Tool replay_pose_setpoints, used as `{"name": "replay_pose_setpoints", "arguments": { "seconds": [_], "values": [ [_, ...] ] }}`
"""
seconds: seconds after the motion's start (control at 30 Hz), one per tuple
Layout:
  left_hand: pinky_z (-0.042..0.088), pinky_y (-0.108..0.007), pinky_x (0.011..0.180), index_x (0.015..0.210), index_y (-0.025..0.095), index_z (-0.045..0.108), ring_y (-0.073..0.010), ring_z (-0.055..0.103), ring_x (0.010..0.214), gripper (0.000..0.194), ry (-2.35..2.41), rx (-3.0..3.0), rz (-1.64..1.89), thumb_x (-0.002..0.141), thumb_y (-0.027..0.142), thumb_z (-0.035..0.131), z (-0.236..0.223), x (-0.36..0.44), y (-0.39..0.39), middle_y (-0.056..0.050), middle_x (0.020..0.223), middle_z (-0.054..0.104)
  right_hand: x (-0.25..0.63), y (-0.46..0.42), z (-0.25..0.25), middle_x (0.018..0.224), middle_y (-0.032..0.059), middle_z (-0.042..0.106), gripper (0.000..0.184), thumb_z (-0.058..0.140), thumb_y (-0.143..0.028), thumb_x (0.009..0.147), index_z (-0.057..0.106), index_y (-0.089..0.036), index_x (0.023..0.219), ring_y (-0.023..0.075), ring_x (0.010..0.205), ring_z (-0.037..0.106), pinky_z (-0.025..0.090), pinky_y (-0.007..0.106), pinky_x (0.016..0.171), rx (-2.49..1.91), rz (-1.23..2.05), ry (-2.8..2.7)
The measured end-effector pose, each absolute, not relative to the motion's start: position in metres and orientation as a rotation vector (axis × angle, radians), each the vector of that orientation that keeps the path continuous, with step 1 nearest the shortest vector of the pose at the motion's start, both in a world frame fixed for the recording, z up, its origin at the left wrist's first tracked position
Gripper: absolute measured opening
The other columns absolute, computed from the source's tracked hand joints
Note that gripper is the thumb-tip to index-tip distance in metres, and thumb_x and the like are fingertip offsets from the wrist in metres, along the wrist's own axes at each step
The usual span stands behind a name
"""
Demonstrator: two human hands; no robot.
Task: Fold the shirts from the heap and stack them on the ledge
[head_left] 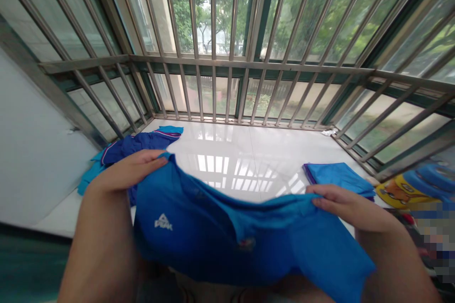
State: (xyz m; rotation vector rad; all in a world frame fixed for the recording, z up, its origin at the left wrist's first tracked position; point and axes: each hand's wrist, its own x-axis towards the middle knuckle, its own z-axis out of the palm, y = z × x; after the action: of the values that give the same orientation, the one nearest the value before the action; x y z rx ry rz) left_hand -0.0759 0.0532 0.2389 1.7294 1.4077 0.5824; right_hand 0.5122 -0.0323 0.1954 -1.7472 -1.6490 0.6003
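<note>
A blue T-shirt (213, 241) with a white PEAK logo hangs spread between my two hands, in front of the window sill. My left hand (145, 165) is closed on one shoulder of it, thumb on top. On the other side my right hand (330, 201) pinches the opposite shoulder, and a sleeve drapes below it. The collar sags in the middle, and the shirt's lower part drops out of view. Behind my right hand lies a folded blue garment (341, 175). Beyond my left hand is a loose heap of blue clothes (142, 144), partly hidden by my arm.
The glossy white sill (227, 142) ends at a window with metal bars (213, 61). A yellow and blue container (412, 189) stands at the right. There is a white wall (35, 142) at the left. A small white scrap (329, 132) lies in the far right corner.
</note>
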Motion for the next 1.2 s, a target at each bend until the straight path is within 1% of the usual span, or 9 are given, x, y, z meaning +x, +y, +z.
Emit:
{"name": "replay_pose_setpoints", "arguments": {
  "seconds": [0.1, 0.2, 0.27, 0.47, 0.6, 0.73, 0.97, 1.1, 1.2],
  "values": [
    [0.059, -0.049, 0.101, 0.111, 0.018, 0.078, -0.0357, 0.073, 0.108, 0.055, 1.784, 1.969, 0.691, 0.091, 0.067, 0.061, 0.231, -0.041, 0.114, -0.013, 0.111, 0.08, 0.49, 0.031, 0.202, 0.096, 0.0105, 0.077, 0.053, 0.06, -0.068, 0.096, 0.079, -0.018, 0.095, 0.0244, 0.091, 0.074, 0.058, 0.036, 0.085, -1.976, 0.533, -1.874],
    [0.04, -0.062, 0.122, 0.145, 0.015, 0.064, -0.0428, 0.056, 0.142, 0.054, 2.189, 2.216, 0.847, 0.095, 0.034, 0.066, 0.205, -0.014, 0.143, -0.022, 0.155, 0.061, 0.467, 0.068, 0.198, 0.129, 0.0291, 0.07, 0.042, 0.057, -0.04, 0.104, 0.074, -0.007, 0.123, 0.0387, 0.122, 0.066, 0.048, 0.056, 0.105, -2.227, -0.052, -1.622],
    [0.029, -0.068, 0.127, 0.155, 0.016, 0.055, -0.0439, 0.045, 0.152, 0.059, 2.233, 2.311, 0.869, 0.098, 0.026, 0.063, 0.18, 0.002, 0.143, -0.023, 0.168, 0.047, 0.449, 0.073, 0.182, 0.15, 0.0375, 0.055, 0.054, 0.06, -0.032, 0.102, 0.06, -0.001, 0.147, 0.0463, 0.143, 0.05, 0.038, 0.064, 0.114, -2.226, -0.281, -1.521],
    [0.036, -0.058, 0.129, 0.15, 0.02, 0.062, -0.032, 0.052, 0.152, 0.045, 1.805, 2.469, 0.653, 0.11, 0.032, 0.044, 0.083, 0.055, 0.108, -0.016, 0.163, 0.057, 0.37, 0.036, 0.085, 0.169, 0.0247, 0.045, 0.062, 0.054, -0.04, 0.106, 0.053, -0.009, 0.16, 0.0401, 0.158, 0.037, 0.034, 0.056, 0.126, -2.136, -0.061, -1.958],
    [0.03, -0.065, 0.131, 0.165, 0.024, 0.049, -0.0364, 0.036, 0.163, 0.059, 1.843, 2.356, 0.235, 0.111, 0.046, 0.046, 0.024, 0.067, 0.08, -0.014, 0.177, 0.037, 0.336, 0.001, 0.025, 0.178, 0.0195, 0.032, 0.069, 0.045, -0.05, 0.11, 0.043, -0.014, 0.169, 0.0431, 0.165, 0.026, 0.026, 0.069, 0.128, -2.323, 0.143, -2.009],
    [0.019, -0.073, 0.132, 0.171, 0.033, 0.039, -0.0376, 0.023, 0.168, 0.067, 1.986, 2.275, 0.191, 0.11, 0.059, 0.042, -0.005, 0.051, 0.05, -0.006, 0.182, 0.023, 0.343, -0.015, -0.002, 0.181, 0.0122, 0.024, 0.071, 0.037, -0.058, 0.112, 0.036, -0.022, 0.173, 0.0387, 0.168, 0.019, 0.017, 0.068, 0.132, -2.327, 0.161, -2.062],
    [0.018, -0.079, 0.129, 0.173, 0.038, 0.032, -0.0393, 0.022, 0.168, 0.071, 2.119, 2.172, 0.164, 0.108, 0.067, 0.035, -0.006, 0.017, 0.03, -0.002, 0.183, 0.02, 0.428, 0.004, 0.011, 0.181, 0.0076, 0.027, 0.066, 0.033, -0.056, 0.113, 0.036, -0.03, 0.173, 0.0382, 0.166, 0.024, 0.023, 0.069, 0.129, -2.503, 0.103, -1.968],
    [0.015, -0.082, 0.127, 0.173, 0.035, 0.033, -0.0415, 0.019, 0.168, 0.076, 2.152, 2.111, 0.116, 0.106, 0.071, 0.036, -0.001, 0.006, 0.038, -0.005, 0.184, 0.017, 0.474, 0.0, 0.022, 0.171, 0.0225, 0.043, 0.068, 0.032, -0.054, 0.112, 0.046, -0.015, 0.166, 0.0418, 0.154, 0.044, 0.041, 0.067, 0.118, -2.719, 0.017, -1.643],
    [0.018, -0.084, 0.124, 0.171, 0.028, 0.039, -0.047, 0.02, 0.167, 0.079, 2.164, 2.046, 0.074, 0.104, 0.069, 0.042, 0.009, 0.013, 0.049, -0.012, 0.183, 0.02, 0.48, -0.009, 0.025, 0.143, 0.0322, 0.062, 0.067, 0.037, -0.057, 0.11, 0.064, -0.004, 0.142, 0.0452, 0.133, 0.059, 0.052, 0.064, 0.103, -2.771, -0.071, -1.455]
  ]
}}
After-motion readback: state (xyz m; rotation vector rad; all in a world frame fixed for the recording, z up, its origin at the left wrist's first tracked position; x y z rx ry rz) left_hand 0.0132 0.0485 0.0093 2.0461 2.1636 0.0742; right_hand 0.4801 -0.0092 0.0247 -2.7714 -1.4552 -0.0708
